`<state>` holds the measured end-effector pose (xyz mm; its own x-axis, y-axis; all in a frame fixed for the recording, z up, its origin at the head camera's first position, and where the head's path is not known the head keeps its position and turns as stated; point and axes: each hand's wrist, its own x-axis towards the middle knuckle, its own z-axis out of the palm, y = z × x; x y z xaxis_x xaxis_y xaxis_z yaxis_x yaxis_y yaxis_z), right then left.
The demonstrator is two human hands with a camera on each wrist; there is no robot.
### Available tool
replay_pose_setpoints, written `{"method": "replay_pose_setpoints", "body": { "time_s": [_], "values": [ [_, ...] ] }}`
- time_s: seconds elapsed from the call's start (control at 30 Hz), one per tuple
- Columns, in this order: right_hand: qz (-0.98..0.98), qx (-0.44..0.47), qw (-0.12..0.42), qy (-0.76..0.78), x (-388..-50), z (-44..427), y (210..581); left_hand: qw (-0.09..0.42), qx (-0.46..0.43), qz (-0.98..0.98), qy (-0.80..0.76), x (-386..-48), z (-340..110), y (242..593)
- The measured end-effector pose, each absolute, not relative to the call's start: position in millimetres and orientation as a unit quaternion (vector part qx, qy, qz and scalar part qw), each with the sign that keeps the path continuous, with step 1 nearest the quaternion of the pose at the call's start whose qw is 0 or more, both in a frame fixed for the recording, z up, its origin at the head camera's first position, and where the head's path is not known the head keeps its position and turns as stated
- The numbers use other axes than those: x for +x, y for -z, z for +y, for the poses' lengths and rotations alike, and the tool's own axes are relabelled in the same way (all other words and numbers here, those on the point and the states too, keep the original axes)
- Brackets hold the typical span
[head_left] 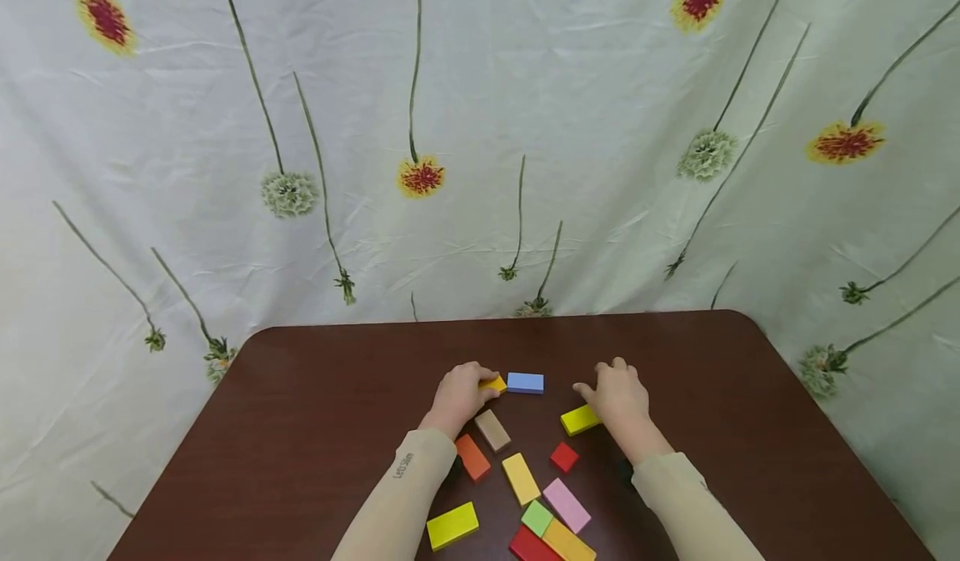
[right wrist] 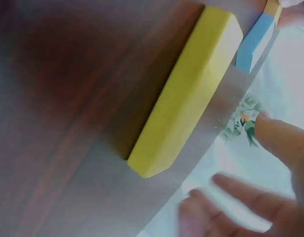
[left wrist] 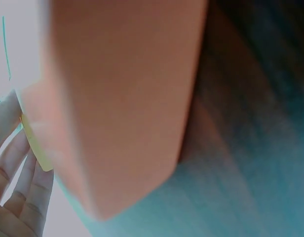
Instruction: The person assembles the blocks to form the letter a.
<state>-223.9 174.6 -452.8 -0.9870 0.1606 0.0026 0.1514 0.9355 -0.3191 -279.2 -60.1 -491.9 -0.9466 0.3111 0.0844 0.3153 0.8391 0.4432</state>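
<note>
Between the thumb and fingers of my left hand is a yellow-orange block, pinched at the far part of the table. Its right end is close against a blue block; whether they touch I cannot tell. In the left wrist view a thin yellow side of the held block shows by the fingers, behind a large blurred orange block. My right hand holds nothing, its fingers spread above and beside a yellow block. The hand partly hides that block in the head view.
Nearer me on the dark brown table lie a beige block, a small red block, a light yellow block, a pink block and several more. A flowered cloth hangs behind the far edge.
</note>
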Motion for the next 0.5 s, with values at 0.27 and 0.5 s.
{"method": "replay_pose_setpoints", "body": {
  "time_s": [0.27, 0.5],
  "values": [
    [-0.970, -0.147, 0.024, -0.192, -198, 167, 466, 0.009, -0.161, -0.959, 0.234, -278, -60, 491],
    [-0.962, -0.154, 0.027, -0.222, -195, 159, 476, 0.008, -0.159, -0.958, 0.237, -277, -59, 489]
  ]
}}
